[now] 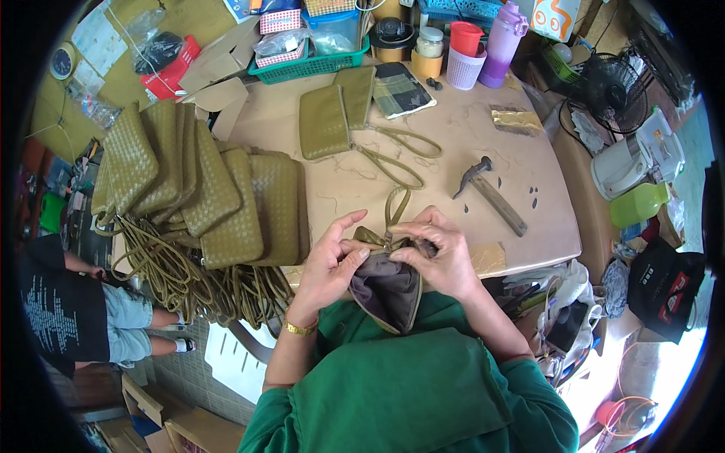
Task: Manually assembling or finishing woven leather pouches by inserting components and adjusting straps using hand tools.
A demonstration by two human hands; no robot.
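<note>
In a cluttered workroom [190, 377], at a tan table [442, 167], hands [327, 264] [444, 257] tight on a pouch [387, 291]

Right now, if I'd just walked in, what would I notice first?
Probably the big heap of olive woven pouches at the left of the table, with a tangle of straps hanging below it. Next, the open pouch, dark inside, held by the left grip and right grip at the table's near edge. The purple bottle at the back right might catch your eye too.
</note>
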